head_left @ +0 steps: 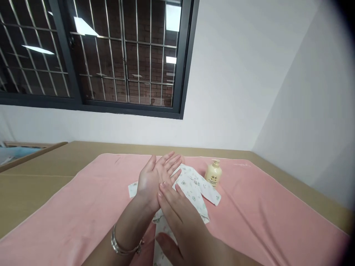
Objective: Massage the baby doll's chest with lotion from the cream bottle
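Here, one small white garment (194, 186) with a faint printed pattern lies spread on the pink towel (83, 207), roughly in its middle, with one sleeve reaching out to the right and another edge showing to the left of my wrists. It lies flat, I judge, so that it is easy to get at from above. My left hand (156, 179) is turned palm up over it, fingers stretched and loosely together, gripping nothing. My right hand (180, 218) is open too, and its fingertips (163, 188) rest on the heel of the left palm, as though rubbing something in (whether there is anything on the skin I cannot tell). Both hands hover over the near part of the garment and hide that part.

Just beyond the right sleeve stands one cream-coloured bottle (213, 173), upright, cap on, near the garment but not touching it; it seems put there to be within easy reach. One silver bracelet (124, 245) sits on my left wrist. The towel covers most of the brown tabletop (41, 173), which runs into the corner of two white walls. Behind it is one dark-framed window (122, 55) with bars.
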A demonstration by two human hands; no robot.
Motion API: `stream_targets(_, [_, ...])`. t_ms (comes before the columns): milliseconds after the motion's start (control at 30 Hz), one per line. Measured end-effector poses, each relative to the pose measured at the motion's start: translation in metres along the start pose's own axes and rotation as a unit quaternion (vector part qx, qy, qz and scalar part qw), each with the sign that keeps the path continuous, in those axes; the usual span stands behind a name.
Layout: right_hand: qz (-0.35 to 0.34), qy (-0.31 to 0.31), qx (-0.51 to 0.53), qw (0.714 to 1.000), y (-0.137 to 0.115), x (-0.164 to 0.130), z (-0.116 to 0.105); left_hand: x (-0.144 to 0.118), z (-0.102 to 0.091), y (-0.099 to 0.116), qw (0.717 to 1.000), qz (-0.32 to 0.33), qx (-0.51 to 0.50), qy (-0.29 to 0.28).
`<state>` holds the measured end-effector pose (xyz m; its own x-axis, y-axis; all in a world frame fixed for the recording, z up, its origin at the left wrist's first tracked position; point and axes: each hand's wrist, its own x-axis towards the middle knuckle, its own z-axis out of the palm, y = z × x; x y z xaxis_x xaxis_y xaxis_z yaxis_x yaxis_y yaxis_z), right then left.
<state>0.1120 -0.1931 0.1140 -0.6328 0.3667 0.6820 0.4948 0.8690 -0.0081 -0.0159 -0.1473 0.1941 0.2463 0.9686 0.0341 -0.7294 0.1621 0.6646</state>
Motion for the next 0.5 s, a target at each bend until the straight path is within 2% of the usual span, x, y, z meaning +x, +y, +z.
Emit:
stream_targets(167, [0.018, -0.013, 0.01, 1.0, 0.001, 0.001, 0.007, 0.012, -0.009, -0.003, 0.999, -0.006, 0.026, 0.035])
stream_targets(400, [0.086, -0.084, 0.042, 0.992, 0.016, 0.002, 0.022, 0.052, -0.038, -0.013, 0.983, -0.016, 0.101, 0.156])
stream_targets(500, [0.097, -0.101, 0.067, 0.988, 0.028, 0.006, 0.03, 0.067, -0.05, -0.017, 0.978, -0.011, 0.101, 0.185])
